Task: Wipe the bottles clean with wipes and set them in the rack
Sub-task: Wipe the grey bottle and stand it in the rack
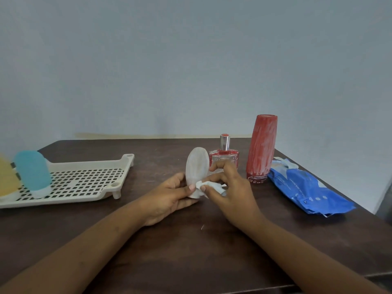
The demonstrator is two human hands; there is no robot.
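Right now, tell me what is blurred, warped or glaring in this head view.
Head view: light is soft and even, no hard shadows on the dark brown table; the yellow rounded bottle at the left edge is blurred and cut off by the frame; the white oval bottle at centre is sharper; mild sheen on the crinkled blue wipes pack.

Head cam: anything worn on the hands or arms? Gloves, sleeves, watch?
Nothing worn that shows. The left hand and right hand are bare: no gloves, and no rings visible. The left forearm and right forearm are bare down to the frame edge, with no sleeve, watch, band or markings in view.
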